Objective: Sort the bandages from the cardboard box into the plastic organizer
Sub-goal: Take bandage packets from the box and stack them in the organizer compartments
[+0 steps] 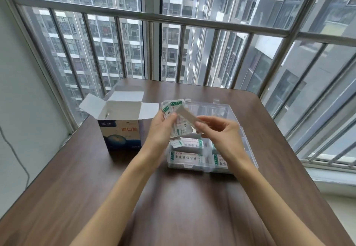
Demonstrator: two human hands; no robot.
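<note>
Bandages (174, 108), white with green ends, sit fanned in the left hand (160, 128) above the organizer (234, 110). The right hand (219, 132) pinches one plain white strip (185, 115). The box (121, 128) stands open nearby.

A single head-worn wide-angle view looks forward and down, close over the bench (173, 197), toward a barred window (192, 33) beyond.

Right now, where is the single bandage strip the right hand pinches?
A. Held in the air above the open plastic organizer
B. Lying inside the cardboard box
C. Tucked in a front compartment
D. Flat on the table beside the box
A: the right hand pinches the bandage strip above the plastic organizer, beside the left hand and its stack of bandages.
</note>
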